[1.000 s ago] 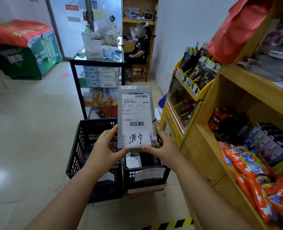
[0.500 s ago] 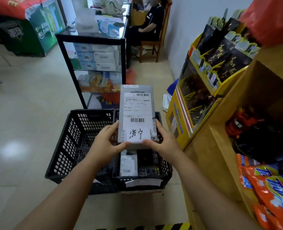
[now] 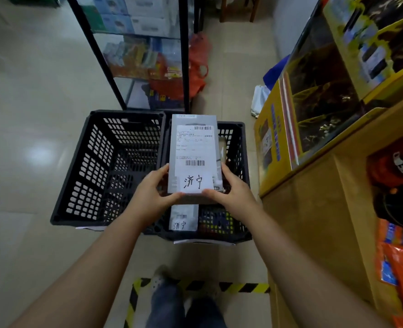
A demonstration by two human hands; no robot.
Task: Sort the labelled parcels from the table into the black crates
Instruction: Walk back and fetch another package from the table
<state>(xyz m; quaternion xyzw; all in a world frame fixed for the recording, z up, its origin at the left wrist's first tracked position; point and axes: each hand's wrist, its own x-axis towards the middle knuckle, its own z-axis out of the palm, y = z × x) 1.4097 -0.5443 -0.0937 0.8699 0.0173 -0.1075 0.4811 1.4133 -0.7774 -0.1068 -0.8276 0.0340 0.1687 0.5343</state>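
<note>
1. Left hand (image 3: 153, 195) and right hand (image 3: 231, 192) pinch the grey parcel (image 3: 194, 152) by its near corners — thumbs on top.
2. Parcel held over the right crate (image 3: 239, 185) — left crate (image 3: 89, 166) beside it.

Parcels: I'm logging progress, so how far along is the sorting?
Done: one labelled parcel already lies in the right crate. In hand: the left hand and right hand hold a grey parcel above that crate. Left: setting it down; the left crate looks empty, and the table is out of view.

Two black crates (image 3: 105, 166) (image 3: 237, 162); two labelled parcels (image 3: 193, 147) (image 3: 184, 217) (one held).
</note>
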